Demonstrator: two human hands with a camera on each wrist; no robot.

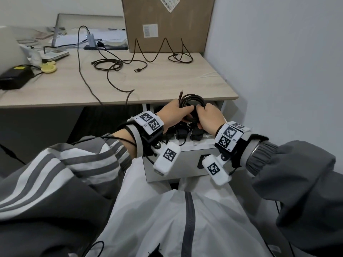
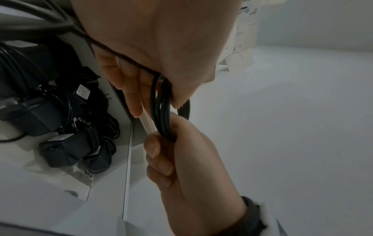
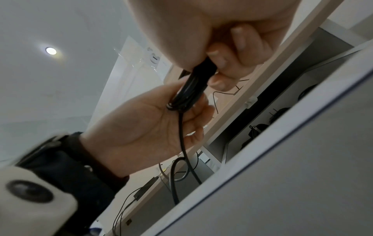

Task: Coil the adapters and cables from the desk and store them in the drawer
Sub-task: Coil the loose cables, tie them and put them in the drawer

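Observation:
A coiled black cable (image 1: 193, 101) is held over the open drawer (image 1: 185, 164) just below the desk's front right edge. My left hand (image 1: 186, 110) grips the coil's left side and my right hand (image 1: 201, 110) grips its right side, fingers curled round the strands. In the left wrist view my left hand (image 2: 153, 95) holds the coil (image 2: 161, 111) from above and my right hand (image 2: 177, 156) clasps it below. In the right wrist view a loose cable tail (image 3: 182, 135) hangs from the coil (image 3: 191, 89). Several black adapters (image 2: 50, 119) lie in the drawer.
More dark cables (image 1: 115, 65) sprawl over the wooden desk (image 1: 167, 84); one (image 1: 157, 52) zigzags against a cardboard box (image 1: 167, 23). A black power brick (image 1: 14, 76) sits at the far left. A wall (image 1: 278, 71) closes in on the right.

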